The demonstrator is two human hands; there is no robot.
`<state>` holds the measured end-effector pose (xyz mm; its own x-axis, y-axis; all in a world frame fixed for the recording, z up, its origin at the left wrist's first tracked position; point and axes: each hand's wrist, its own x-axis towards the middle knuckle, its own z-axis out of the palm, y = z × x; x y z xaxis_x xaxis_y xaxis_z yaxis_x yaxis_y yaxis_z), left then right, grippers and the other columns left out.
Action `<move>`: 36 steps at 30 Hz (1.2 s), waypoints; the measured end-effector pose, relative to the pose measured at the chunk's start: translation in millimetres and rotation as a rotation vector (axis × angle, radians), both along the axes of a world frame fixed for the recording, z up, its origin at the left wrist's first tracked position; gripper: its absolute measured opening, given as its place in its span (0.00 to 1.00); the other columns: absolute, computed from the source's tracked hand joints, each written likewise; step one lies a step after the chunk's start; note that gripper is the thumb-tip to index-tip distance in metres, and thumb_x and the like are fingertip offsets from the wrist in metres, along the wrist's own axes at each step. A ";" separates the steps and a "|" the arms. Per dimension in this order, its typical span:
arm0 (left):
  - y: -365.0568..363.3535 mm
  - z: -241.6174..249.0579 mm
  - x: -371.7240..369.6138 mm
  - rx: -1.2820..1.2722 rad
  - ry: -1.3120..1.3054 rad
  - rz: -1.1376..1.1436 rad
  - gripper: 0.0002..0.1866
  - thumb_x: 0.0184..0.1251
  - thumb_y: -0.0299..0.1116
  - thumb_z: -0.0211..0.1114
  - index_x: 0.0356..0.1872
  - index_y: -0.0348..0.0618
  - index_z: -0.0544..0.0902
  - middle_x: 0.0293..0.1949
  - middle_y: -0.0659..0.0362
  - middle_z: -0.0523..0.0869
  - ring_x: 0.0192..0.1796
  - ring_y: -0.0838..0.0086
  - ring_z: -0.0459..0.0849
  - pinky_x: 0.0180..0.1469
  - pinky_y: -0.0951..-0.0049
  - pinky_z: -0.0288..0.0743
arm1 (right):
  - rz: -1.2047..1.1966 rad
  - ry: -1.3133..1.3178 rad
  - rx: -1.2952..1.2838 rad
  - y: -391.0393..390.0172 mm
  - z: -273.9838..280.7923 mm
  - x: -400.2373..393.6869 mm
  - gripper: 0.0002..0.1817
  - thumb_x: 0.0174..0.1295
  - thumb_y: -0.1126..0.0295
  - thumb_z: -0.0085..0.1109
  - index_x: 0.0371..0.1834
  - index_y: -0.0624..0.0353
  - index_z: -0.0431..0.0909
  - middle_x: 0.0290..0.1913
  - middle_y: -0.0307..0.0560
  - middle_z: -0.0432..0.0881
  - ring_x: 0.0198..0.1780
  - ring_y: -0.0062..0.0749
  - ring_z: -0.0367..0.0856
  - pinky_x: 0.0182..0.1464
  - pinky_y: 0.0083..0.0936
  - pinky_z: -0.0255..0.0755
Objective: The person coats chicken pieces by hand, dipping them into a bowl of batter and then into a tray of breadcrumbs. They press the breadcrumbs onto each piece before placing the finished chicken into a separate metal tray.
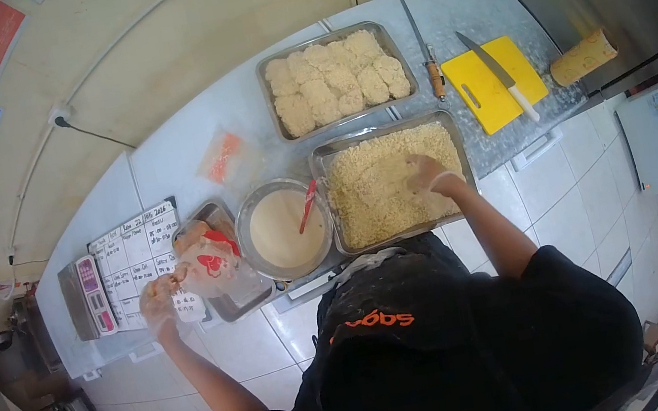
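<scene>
While I look down on the bench (pixel 187 138), my right hand (pixel 426 174) presses, grip closed on a piece, into the crumb tray (pixel 392 184) near the front edge. My left hand (pixel 160 300) grips a plastic bag (pixel 213 264) at the front left. Best press evenly, coating both sides.

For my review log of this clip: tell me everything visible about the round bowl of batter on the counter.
The round bowl looks like metal, with a thin shiny rim, and holds smooth pale beige batter nearly to the top. It sits upright on the counter between a tray of raw pieces and the crumb tray, close against both. A red utensil leans on its right rim, tip in the batter. Neither hand touches it.
</scene>
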<state>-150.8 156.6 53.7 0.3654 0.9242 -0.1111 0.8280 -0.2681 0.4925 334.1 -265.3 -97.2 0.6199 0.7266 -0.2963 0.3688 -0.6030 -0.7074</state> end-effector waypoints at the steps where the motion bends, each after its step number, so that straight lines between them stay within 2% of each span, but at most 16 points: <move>1: -3.7 6.5 0.1 -0.133 -0.128 0.100 0.14 0.67 0.38 0.59 0.42 0.38 0.84 0.37 0.60 0.83 0.40 0.73 0.80 0.39 0.72 0.76 | 0.048 0.039 -0.005 7.4 20.5 1.5 0.26 0.47 0.62 0.65 0.50 0.64 0.77 0.41 0.62 0.83 0.46 0.53 0.83 0.51 0.37 0.75; 4: -6.0 5.3 -14.1 -0.340 -0.660 0.427 0.14 0.68 0.39 0.58 0.45 0.38 0.81 0.44 0.60 0.83 0.42 0.72 0.80 0.44 0.72 0.78 | 0.192 0.089 -0.054 39.6 50.4 -8.2 0.28 0.50 0.58 0.63 0.52 0.65 0.76 0.45 0.63 0.82 0.49 0.52 0.82 0.52 0.39 0.73; 6: -11.5 9.7 -20.3 -0.361 -0.715 0.397 0.16 0.69 0.40 0.57 0.48 0.39 0.78 0.47 0.57 0.82 0.44 0.70 0.80 0.51 0.71 0.77 | 0.281 0.034 -0.129 59.8 40.0 -18.8 0.33 0.52 0.53 0.63 0.58 0.65 0.74 0.53 0.63 0.80 0.55 0.52 0.79 0.57 0.41 0.71; 7: -14.7 14.9 -20.4 -0.371 -0.742 0.380 0.16 0.69 0.41 0.56 0.49 0.39 0.77 0.48 0.56 0.81 0.46 0.69 0.80 0.54 0.70 0.76 | 0.321 -0.168 -0.109 67.2 16.3 -29.8 0.37 0.53 0.49 0.62 0.61 0.64 0.70 0.58 0.63 0.75 0.60 0.52 0.74 0.60 0.45 0.67; 9: -46.2 47.4 10.8 -0.410 -1.023 0.549 0.13 0.69 0.40 0.57 0.42 0.40 0.78 0.44 0.55 0.83 0.44 0.69 0.83 0.49 0.73 0.80 | 0.390 -0.572 -0.069 70.9 -41.2 -60.3 0.44 0.55 0.41 0.60 0.68 0.63 0.64 0.68 0.64 0.66 0.69 0.53 0.66 0.67 0.51 0.60; 10: -57.0 55.9 22.6 -0.429 -1.165 0.634 0.12 0.69 0.40 0.58 0.38 0.41 0.78 0.43 0.55 0.84 0.43 0.69 0.84 0.47 0.75 0.82 | 0.421 -0.560 -0.130 70.5 -37.2 -68.6 0.47 0.55 0.39 0.58 0.70 0.63 0.61 0.71 0.62 0.61 0.71 0.53 0.60 0.68 0.55 0.56; 13: -65.4 51.9 21.6 -0.414 -1.216 0.619 0.10 0.68 0.40 0.58 0.37 0.43 0.76 0.47 0.52 0.83 0.48 0.66 0.84 0.51 0.71 0.82 | 0.527 -0.561 -0.244 78.2 -10.3 -73.8 0.51 0.56 0.34 0.54 0.74 0.61 0.55 0.76 0.57 0.52 0.77 0.53 0.49 0.71 0.61 0.48; 16: -87.3 40.2 39.5 -0.489 -1.185 0.384 0.09 0.68 0.39 0.58 0.38 0.44 0.76 0.48 0.52 0.84 0.50 0.64 0.84 0.55 0.67 0.80 | 0.574 -0.560 -0.242 77.9 -1.3 -70.2 0.50 0.57 0.34 0.53 0.74 0.59 0.54 0.76 0.54 0.52 0.77 0.52 0.47 0.72 0.61 0.45; 19: -94.3 -1.7 47.4 -0.219 -0.701 0.027 0.12 0.65 0.38 0.62 0.43 0.43 0.77 0.46 0.53 0.83 0.48 0.67 0.83 0.52 0.67 0.78 | 0.524 -0.507 -0.201 67.9 0.4 -51.7 0.49 0.57 0.36 0.53 0.75 0.57 0.53 0.77 0.51 0.51 0.78 0.51 0.47 0.73 0.59 0.42; 22: -123.5 -3.3 84.6 -0.097 -0.286 -0.075 0.19 0.54 0.34 0.66 0.49 0.45 0.79 0.53 0.54 0.80 0.58 0.61 0.76 0.60 0.63 0.71 | 0.457 -0.569 -0.083 52.7 -16.8 -35.4 0.49 0.57 0.37 0.53 0.76 0.55 0.53 0.78 0.51 0.50 0.77 0.50 0.48 0.72 0.58 0.42; 24: -128.6 -15.8 90.9 -0.078 -0.164 -0.117 0.24 0.49 0.35 0.68 0.52 0.47 0.80 0.58 0.55 0.78 0.64 0.59 0.71 0.65 0.61 0.67 | 0.432 -0.611 -0.062 45.9 -25.7 -29.8 0.48 0.58 0.38 0.54 0.76 0.56 0.53 0.78 0.51 0.50 0.77 0.50 0.48 0.72 0.58 0.43; 27: -122.8 -69.6 84.4 -0.197 -0.395 -0.027 0.24 0.54 0.41 0.66 0.54 0.51 0.79 0.60 0.56 0.76 0.65 0.60 0.71 0.65 0.62 0.67 | 0.420 -0.584 -0.249 45.4 -19.4 -30.5 0.46 0.60 0.40 0.53 0.76 0.56 0.52 0.77 0.54 0.51 0.77 0.52 0.49 0.72 0.55 0.43; 29: -120.1 -87.1 82.3 -0.347 -0.635 0.144 0.22 0.58 0.44 0.64 0.55 0.53 0.80 0.59 0.56 0.77 0.63 0.60 0.73 0.64 0.63 0.67 | 0.330 -0.618 0.072 37.1 -31.9 -16.8 0.42 0.61 0.43 0.54 0.73 0.57 0.59 0.71 0.58 0.62 0.72 0.54 0.59 0.70 0.50 0.52; 30: -119.5 -88.4 80.8 -0.287 -0.594 0.158 0.20 0.61 0.43 0.63 0.54 0.52 0.79 0.57 0.56 0.78 0.60 0.62 0.75 0.62 0.64 0.69 | 0.282 -0.636 0.234 34.1 -35.2 -5.8 0.39 0.61 0.44 0.55 0.71 0.57 0.63 0.69 0.60 0.67 0.70 0.55 0.64 0.69 0.48 0.56; 34: -122.3 -76.4 88.8 0.093 -0.162 0.007 0.15 0.68 0.39 0.62 0.52 0.46 0.79 0.49 0.56 0.83 0.52 0.65 0.80 0.54 0.67 0.74 | -0.151 -0.184 -0.148 10.8 -13.2 18.4 0.29 0.59 0.47 0.60 0.53 0.61 0.77 0.46 0.61 0.82 0.50 0.54 0.81 0.53 0.43 0.72; 36: -138.1 -32.4 115.2 -0.122 -0.216 0.053 0.15 0.68 0.41 0.60 0.50 0.45 0.81 0.47 0.54 0.83 0.51 0.61 0.80 0.54 0.67 0.73 | -0.224 -0.061 -0.288 5.1 -13.7 20.2 0.26 0.57 0.48 0.63 0.45 0.62 0.80 0.37 0.57 0.85 0.41 0.49 0.84 0.45 0.42 0.76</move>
<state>-35.7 18.5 21.3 0.3443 0.9271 -0.1480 0.7112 -0.1547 0.6857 354.3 -260.2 -110.9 0.7768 0.4635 -0.4263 0.2418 -0.8446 -0.4777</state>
